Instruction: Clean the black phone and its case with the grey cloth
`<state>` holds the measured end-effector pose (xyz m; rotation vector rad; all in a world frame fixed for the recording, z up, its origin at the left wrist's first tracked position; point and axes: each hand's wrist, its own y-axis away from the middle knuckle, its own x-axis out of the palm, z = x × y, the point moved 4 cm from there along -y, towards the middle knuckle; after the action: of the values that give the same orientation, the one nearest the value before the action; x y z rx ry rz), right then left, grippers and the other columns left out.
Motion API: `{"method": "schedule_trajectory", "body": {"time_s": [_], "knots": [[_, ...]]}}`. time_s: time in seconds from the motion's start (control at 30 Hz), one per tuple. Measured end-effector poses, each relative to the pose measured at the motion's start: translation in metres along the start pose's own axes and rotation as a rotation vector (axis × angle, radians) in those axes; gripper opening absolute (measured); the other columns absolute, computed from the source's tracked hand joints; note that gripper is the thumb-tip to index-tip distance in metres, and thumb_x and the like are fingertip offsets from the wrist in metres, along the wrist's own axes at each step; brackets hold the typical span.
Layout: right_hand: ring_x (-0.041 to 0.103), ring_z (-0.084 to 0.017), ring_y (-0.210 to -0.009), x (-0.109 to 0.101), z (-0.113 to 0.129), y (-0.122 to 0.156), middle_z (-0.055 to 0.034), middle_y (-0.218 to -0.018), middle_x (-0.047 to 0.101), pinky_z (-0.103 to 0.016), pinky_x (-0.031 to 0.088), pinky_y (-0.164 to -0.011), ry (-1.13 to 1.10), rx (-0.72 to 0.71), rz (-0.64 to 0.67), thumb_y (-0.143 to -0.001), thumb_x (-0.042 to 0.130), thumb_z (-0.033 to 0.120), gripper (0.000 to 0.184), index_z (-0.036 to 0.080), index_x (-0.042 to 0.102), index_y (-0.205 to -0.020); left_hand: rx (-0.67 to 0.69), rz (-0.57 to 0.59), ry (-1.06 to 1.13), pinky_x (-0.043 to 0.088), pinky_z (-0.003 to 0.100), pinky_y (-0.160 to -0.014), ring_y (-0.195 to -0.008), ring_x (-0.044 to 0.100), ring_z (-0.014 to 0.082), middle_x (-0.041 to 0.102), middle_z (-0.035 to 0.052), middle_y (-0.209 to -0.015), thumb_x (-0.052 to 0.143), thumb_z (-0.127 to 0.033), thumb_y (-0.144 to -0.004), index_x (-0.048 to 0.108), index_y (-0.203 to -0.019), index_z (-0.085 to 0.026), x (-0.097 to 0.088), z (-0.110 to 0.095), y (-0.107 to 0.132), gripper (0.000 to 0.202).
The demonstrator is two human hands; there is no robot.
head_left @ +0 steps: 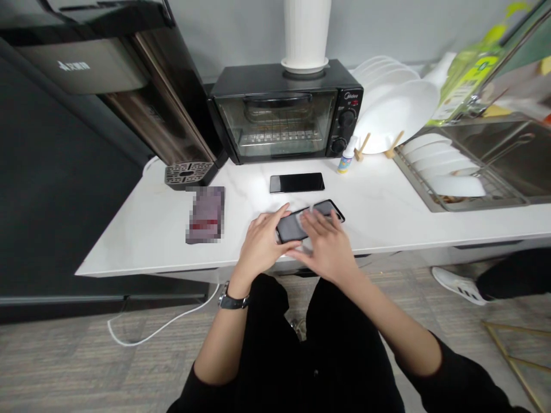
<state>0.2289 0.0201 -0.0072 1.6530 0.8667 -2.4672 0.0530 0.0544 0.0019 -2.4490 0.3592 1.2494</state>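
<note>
A phone case (291,228) with a black rim and a grey inside lies near the counter's front edge; a cutout shows at its right end. Around its left end my left hand (263,238) is closed, thumb and fingers on the rim. My right hand (327,241) presses its fingers, slightly blurred, over the middle of the case. Under those fingertips a small whitish thing (306,209) shows, too blurred to name. Just behind the case lies a black phone (297,183), screen up.
Behind stands a black toaster oven (279,120) bearing a white pot (306,34). A water dispenser (172,103) and a pixelated item (206,215) are left. Rightward are a small spray bottle (346,156), racked plates (387,115) and a sink (508,149). Another person's shoe (458,285) shows on the floor.
</note>
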Motion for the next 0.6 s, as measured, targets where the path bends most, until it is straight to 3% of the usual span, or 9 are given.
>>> {"method": "schedule_trajectory", "body": {"time_s": [0.07,0.13,0.23,0.33,0.47,0.6], "knots": [[0.055,-0.034,-0.149,0.008,0.020,0.001,-0.0176,-0.155,0.062,-0.062,0.030,-0.131,-0.097,-0.102,0.056,-0.094,0.051,0.083,0.089,0.013,0.061,-0.149,0.005,0.002,0.010,0.043,0.048,-0.115,-0.134,0.057,0.0293,0.066,0.0044,-0.151,0.080,-0.033,-0.090,0.038,-0.164,-0.030,0.000,0.000,0.000,0.085],[0.056,-0.031,-0.149,0.008,0.020,0.001,-0.0139,-0.155,0.062,-0.062,0.029,-0.131,-0.132,-0.125,0.083,-0.099,0.049,0.077,0.079,0.018,0.061,-0.149,0.000,-0.001,0.008,0.043,0.048,-0.115,-0.133,0.057,0.0296,0.066,0.0044,-0.151,0.080,-0.034,-0.090,0.038,-0.164,-0.029,-0.001,0.000,0.001,0.085],[0.057,-0.033,-0.147,-0.005,-0.014,0.002,-0.0136,-0.155,0.062,-0.069,0.025,-0.130,-0.032,0.008,0.014,-0.107,0.045,0.063,0.063,0.019,0.061,-0.149,-0.001,-0.001,-0.010,0.042,0.050,-0.116,-0.134,0.057,0.0310,0.065,0.0047,-0.152,0.084,-0.045,-0.088,0.037,-0.165,-0.029,0.000,0.000,0.001,0.091],[0.058,-0.037,-0.146,-0.014,-0.037,0.005,-0.0197,-0.155,0.061,-0.070,0.023,-0.130,0.060,0.082,-0.040,-0.106,0.047,0.065,0.071,0.010,0.060,-0.150,0.008,0.002,-0.021,0.042,0.050,-0.116,-0.134,0.056,0.0308,0.064,0.0041,-0.153,0.085,-0.047,-0.087,0.037,-0.164,-0.031,0.001,0.000,0.000,0.092],[0.054,-0.036,-0.149,-0.006,-0.016,0.006,-0.0187,-0.157,0.060,-0.065,0.024,-0.132,-0.012,-0.101,0.038,-0.101,0.051,0.073,0.082,0.008,0.059,-0.150,0.007,0.007,-0.021,0.043,0.050,-0.115,-0.132,0.058,0.0304,0.065,0.0041,-0.152,0.086,-0.046,-0.087,0.039,-0.164,-0.030,0.000,0.001,0.000,0.092],[0.052,-0.028,-0.152,-0.003,-0.002,0.003,-0.0087,-0.157,0.061,-0.062,0.027,-0.132,-0.142,-0.244,0.153,-0.102,0.053,0.069,0.071,0.022,0.056,-0.155,0.010,0.013,-0.039,0.043,0.050,-0.116,-0.133,0.057,0.0306,0.065,0.0058,-0.152,0.085,-0.047,-0.087,0.040,-0.164,-0.029,-0.001,0.003,0.000,0.091]]}}
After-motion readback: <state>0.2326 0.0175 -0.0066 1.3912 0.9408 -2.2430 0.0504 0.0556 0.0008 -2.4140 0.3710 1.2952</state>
